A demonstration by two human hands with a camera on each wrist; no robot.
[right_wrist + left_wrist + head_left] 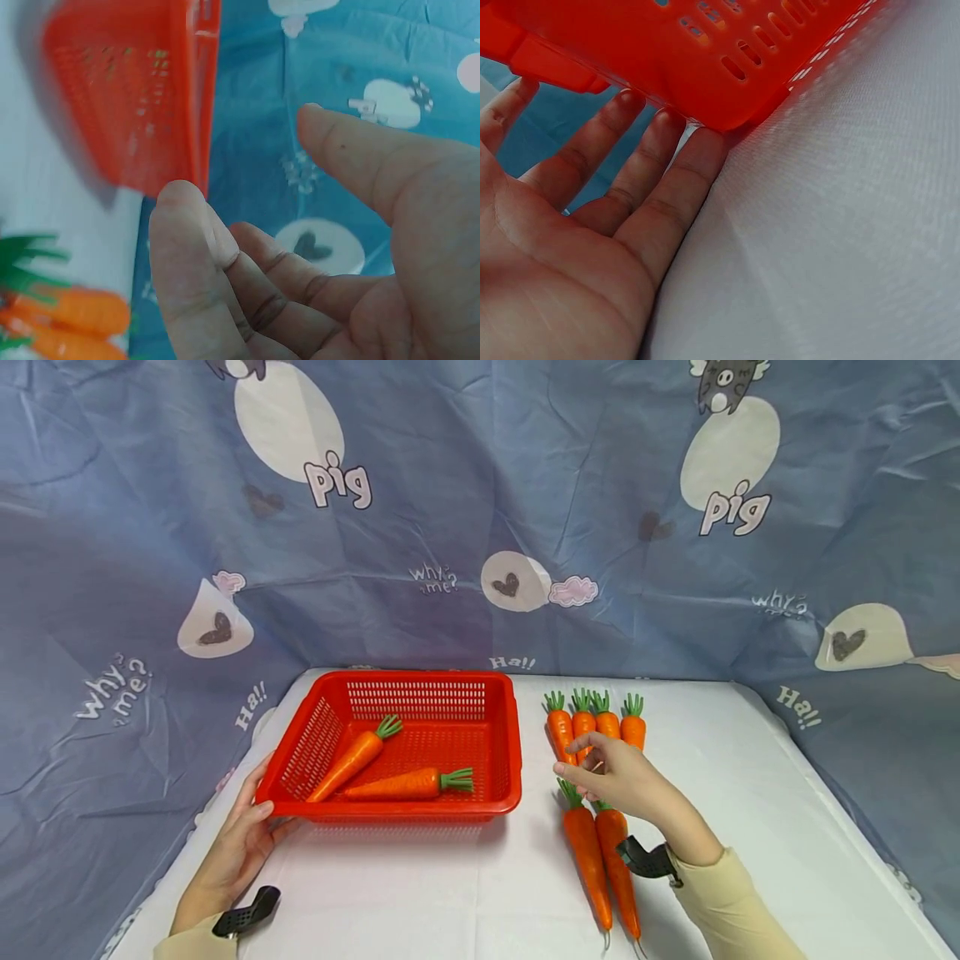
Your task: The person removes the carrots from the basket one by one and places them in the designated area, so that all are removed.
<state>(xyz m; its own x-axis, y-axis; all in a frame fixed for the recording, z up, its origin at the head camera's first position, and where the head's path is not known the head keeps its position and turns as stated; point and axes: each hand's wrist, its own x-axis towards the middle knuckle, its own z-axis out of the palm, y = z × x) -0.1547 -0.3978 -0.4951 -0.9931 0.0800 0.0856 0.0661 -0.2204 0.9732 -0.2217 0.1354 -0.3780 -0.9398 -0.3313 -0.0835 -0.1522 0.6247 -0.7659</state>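
Note:
A red plastic basket (pixel 420 814) with slotted walls stands at the left of the table, holding two carrots (pixel 352 764) with green tops. My left hand (pixel 236 843) is at its front left corner, thumb at the rim. In the left wrist view, the outstretched fingers (pixel 679 184) touch the basket's outer wall. Over the loose carrots on the right hovers my right hand (pixel 618 774), fingers loosely bent and nothing between them. Behind it lie several carrots (pixel 558 727) in a row. Two longer carrots (pixel 585 852) point toward me, their tops partly hidden under the hand.
A white cloth (pixel 390 893) covers the table. Blue printed fabric (pixel 420 527) hangs behind it and along both sides. The basket's right wall (pixel 513 752) rises between the two hands, left of the loose carrots.

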